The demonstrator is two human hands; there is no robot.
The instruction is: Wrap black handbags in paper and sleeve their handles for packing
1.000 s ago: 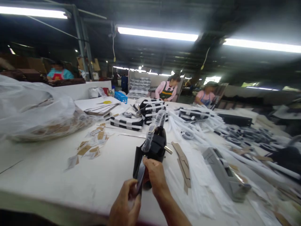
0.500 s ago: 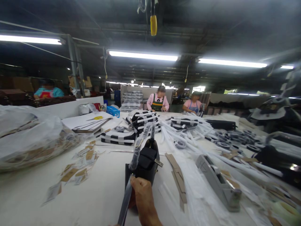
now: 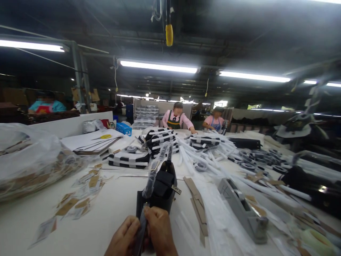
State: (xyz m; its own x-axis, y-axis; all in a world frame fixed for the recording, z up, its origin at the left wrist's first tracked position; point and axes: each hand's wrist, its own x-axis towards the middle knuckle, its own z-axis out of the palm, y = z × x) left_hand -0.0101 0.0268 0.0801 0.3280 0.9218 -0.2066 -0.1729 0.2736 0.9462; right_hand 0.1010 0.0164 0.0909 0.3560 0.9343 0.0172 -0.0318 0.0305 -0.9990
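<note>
A black handbag (image 3: pixel 163 180) stands on the white table in front of me, with a metal clasp (image 3: pixel 176 189) sticking out at its right side. Clear plastic film covers its raised handle (image 3: pixel 151 181). From the handle's near end a dark flat strap (image 3: pixel 141 233) in film runs down toward me. My right hand (image 3: pixel 159 227) pinches this strap close to the bag, fingers closed. Just left of it, my left hand (image 3: pixel 124 233) has its fingers curled against the strap's other side. The lower end of the strap is out of frame.
A grey tape dispenser (image 3: pixel 242 209) and brown card strips (image 3: pixel 196 202) lie to the right. Small tags (image 3: pixel 66 206) and a large plastic bag (image 3: pixel 32 167) are on the left. Wrapped bundles (image 3: pixel 160 140) and white tubes fill the far side, where co-workers (image 3: pixel 176 117) sit.
My left hand has risen from the bottom edge to the strap beside my right hand. The view has shifted slightly. A co-worker opposite has stretched an arm toward the bundles.
</note>
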